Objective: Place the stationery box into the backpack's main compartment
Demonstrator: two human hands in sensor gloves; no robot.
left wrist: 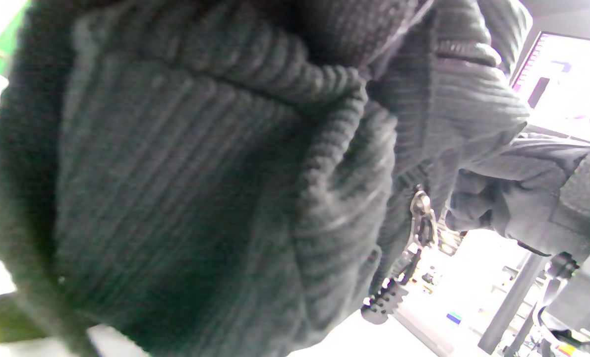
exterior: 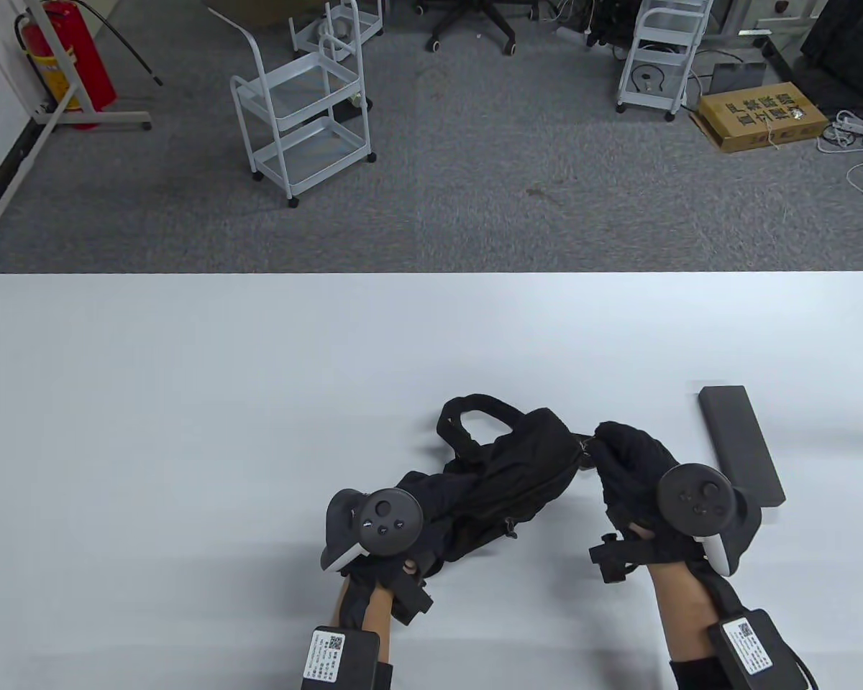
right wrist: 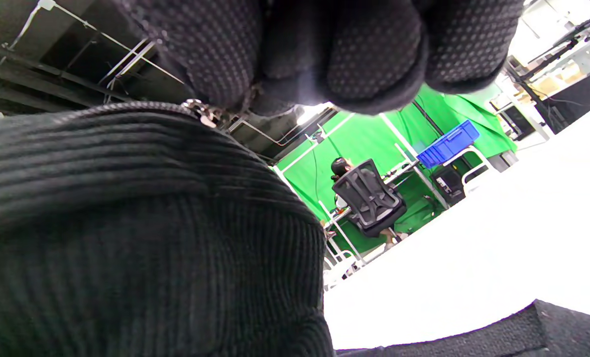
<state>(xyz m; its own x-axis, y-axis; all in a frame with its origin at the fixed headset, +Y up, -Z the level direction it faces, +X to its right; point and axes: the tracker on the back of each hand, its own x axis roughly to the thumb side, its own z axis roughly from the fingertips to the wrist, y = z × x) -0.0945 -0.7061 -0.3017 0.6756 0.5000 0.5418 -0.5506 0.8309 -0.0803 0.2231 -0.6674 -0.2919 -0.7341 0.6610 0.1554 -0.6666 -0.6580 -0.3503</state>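
The left hand (exterior: 374, 532) lay nearest, on the near left end of the black corduroy backpack (exterior: 496, 481), its fingers hidden under the tracker, so whether they gripped the cloth could not be told; the right hand (exterior: 640, 481) was bunched at the bag's right end, its fingertips (right wrist: 374, 59) seemingly pinching the zipper pull (right wrist: 201, 111). Just right of that hand the dark stationery box (exterior: 741, 442) lay flat on the white table (exterior: 187, 402), outside the backpack; the bag's 1 top handle (exterior: 475, 417) looped farthest away.

Black corduroy backpack (exterior: 503, 474), dark grey box (exterior: 741, 443), white table (exterior: 259, 402).
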